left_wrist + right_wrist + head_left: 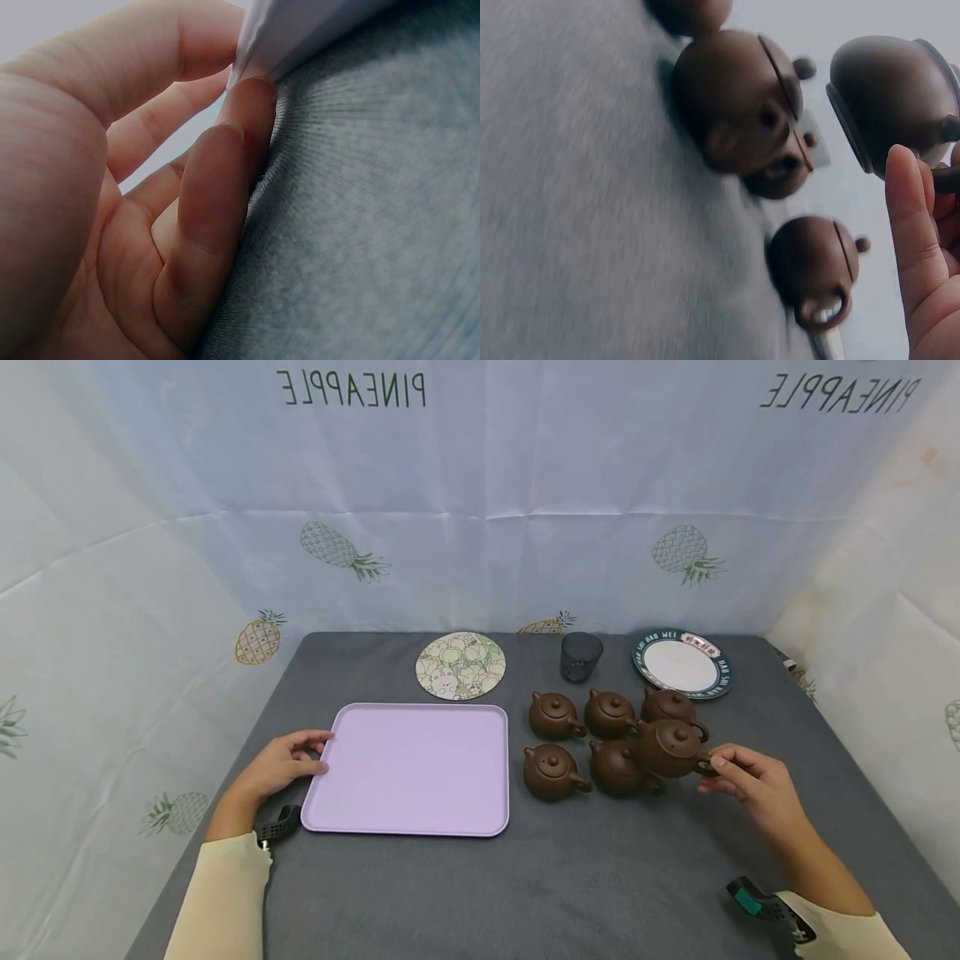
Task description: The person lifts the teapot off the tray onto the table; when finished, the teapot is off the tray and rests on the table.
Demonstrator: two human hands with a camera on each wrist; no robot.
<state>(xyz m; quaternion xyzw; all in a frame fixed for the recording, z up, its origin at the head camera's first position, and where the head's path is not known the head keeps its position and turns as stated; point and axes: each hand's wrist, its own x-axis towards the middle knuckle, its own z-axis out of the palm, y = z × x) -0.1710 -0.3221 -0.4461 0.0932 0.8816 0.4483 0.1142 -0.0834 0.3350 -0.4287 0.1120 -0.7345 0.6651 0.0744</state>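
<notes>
My right hand (761, 785) pinches the handle of a small brown teapot (669, 748), which is raised off the table and overlaps its neighbours in the head view. Close up, the right wrist view shows this lifted teapot (892, 94) apart from the others, its handle between thumb and fingers. Several matching lidded teapots (551, 771) stand in two rows on the table to its left. Over on the left, my left hand (283, 764) grips the left edge of a lilac rectangular tray (420, 768); its rim (289, 34) sits between thumb and fingers in the left wrist view.
Behind the teapots stands a dark tumbler (581, 657). A plate with a dark green rim (643, 664) lies at the back right, and a round patterned mat (461, 666) lies behind the tray. Pineapple-print cloth (487, 460) hangs around the grey-covered table (525, 893).
</notes>
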